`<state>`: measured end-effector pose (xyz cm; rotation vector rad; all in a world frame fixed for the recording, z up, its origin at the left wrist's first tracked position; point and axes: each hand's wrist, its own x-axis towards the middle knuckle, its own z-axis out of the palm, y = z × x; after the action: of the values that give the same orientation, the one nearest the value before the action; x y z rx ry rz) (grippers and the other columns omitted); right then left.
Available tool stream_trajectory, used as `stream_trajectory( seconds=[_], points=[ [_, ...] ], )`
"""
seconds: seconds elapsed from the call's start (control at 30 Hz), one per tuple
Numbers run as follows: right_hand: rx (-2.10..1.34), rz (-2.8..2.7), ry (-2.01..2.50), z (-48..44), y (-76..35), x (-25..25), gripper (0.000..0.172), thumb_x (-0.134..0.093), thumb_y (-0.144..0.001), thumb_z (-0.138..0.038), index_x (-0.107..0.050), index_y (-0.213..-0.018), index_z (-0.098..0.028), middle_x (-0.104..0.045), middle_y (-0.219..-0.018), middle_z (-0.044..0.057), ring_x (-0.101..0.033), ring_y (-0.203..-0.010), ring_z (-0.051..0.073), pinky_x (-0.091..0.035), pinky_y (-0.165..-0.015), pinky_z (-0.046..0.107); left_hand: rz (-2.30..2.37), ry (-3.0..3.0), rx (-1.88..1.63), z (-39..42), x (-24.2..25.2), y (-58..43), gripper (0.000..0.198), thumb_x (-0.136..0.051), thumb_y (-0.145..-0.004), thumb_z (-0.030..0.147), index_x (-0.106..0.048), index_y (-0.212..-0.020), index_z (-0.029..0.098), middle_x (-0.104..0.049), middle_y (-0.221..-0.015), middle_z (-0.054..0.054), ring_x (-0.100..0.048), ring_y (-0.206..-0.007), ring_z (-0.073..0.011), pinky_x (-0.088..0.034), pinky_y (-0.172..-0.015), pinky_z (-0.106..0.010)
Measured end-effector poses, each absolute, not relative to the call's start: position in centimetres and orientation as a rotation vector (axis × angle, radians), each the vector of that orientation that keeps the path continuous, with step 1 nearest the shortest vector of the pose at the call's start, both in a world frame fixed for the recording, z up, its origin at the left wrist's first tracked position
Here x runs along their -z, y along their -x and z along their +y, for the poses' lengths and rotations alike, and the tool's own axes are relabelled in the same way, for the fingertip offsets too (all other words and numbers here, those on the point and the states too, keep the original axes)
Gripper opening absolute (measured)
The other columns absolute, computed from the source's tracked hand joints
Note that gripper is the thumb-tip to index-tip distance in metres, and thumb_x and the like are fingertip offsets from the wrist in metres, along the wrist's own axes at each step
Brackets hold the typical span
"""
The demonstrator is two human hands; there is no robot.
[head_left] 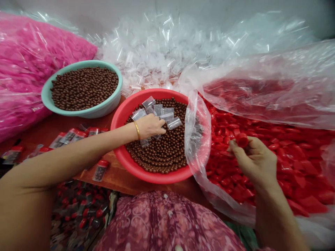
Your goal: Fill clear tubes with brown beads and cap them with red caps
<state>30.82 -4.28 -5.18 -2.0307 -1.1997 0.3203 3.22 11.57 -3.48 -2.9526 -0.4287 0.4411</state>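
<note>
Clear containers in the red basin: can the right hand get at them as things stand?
Probably not cleanly: the right hand holds a red cap, the plastic bag's edge drapes over the red basin's near side to it, and the left hand is among the clear containers.

Red caps (295,164) and clear containers (175,123) look glossy plastic, brown balls (162,157) smooth and shiny.

Left hand (150,126) curls palm-down; right hand (254,158) pinches.
</note>
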Motion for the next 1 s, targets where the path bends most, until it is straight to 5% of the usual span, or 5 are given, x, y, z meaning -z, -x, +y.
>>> stream_trajectory(
  seconds=[0.3,0.53,0.67,0.83,1.0],
  points=[
    [-0.443,-1.149,1.949,-4.1,-30.1,5.8,0.023,-0.061,-0.072,-0.043,-0.056,-0.073,-0.021,-0.063,-0.061,0.002,-0.059,-0.052,0.017,-0.049,-0.057,0.031,-0.761,3.106,-0.664,9.9,2.2,-3.6,0.023,-0.049,-0.084,0.022,-0.062,-0.101,0.012,-0.067,-0.088,-0.010,-0.062,-0.074,-0.0186,-0.035,-0.058,-0.026],
    [-0.463,-1.131,1.876,-4.6,-30.1,6.5,0.024,-0.063,-0.072,-0.044,-0.057,-0.077,-0.021,-0.062,-0.059,0.001,-0.058,-0.052,0.017,-0.049,-0.057,0.033,-1.551,3.258,-0.823,9.2,3.7,-5.7,0.014,-0.061,-0.071,0.025,-0.062,-0.062,0.015,-0.061,-0.057,-0.002,-0.056,-0.058,-0.0154,-0.035,-0.055,-0.024],
    [-0.491,-1.084,1.866,-4.8,-30.1,6.5,0.022,-0.064,-0.071,-0.043,-0.058,-0.074,-0.022,-0.061,-0.058,0.000,-0.058,-0.051,0.017,-0.049,-0.056,0.034,-2.029,3.311,-0.603,9.5,5.8,-8.2,0.017,-0.064,-0.064,0.020,-0.053,-0.051,0.015,-0.051,-0.044,-0.001,-0.057,-0.056,-0.0168,-0.039,-0.055,-0.024],
    [-0.544,-1.018,1.826,-5.1,-29.8,5.4,0.021,-0.064,-0.070,-0.040,-0.060,-0.080,-0.022,-0.059,-0.057,-0.001,-0.054,-0.045,0.016,-0.049,-0.047,0.032,-2.289,3.397,-0.296,9.6,6.7,-9.0,0.013,-0.054,-0.075,0.017,-0.059,-0.086,0.012,-0.064,-0.064,-0.002,-0.061,-0.058,-0.0133,-0.047,-0.056,-0.022],
    [-0.634,-0.986,1.790,-5.1,-29.3,4.1,0.020,-0.069,-0.064,-0.040,-0.061,-0.073,-0.023,-0.057,-0.054,-0.001,-0.052,-0.042,0.015,-0.047,-0.041,0.031,-2.415,3.645,0.972,9.9,5.4,-7.0,0.023,-0.062,-0.070,0.009,-0.056,-0.092,0.010,-0.067,-0.092,-0.004,-0.062,-0.082,-0.0109,-0.048,-0.084,-0.026]
  ],
)
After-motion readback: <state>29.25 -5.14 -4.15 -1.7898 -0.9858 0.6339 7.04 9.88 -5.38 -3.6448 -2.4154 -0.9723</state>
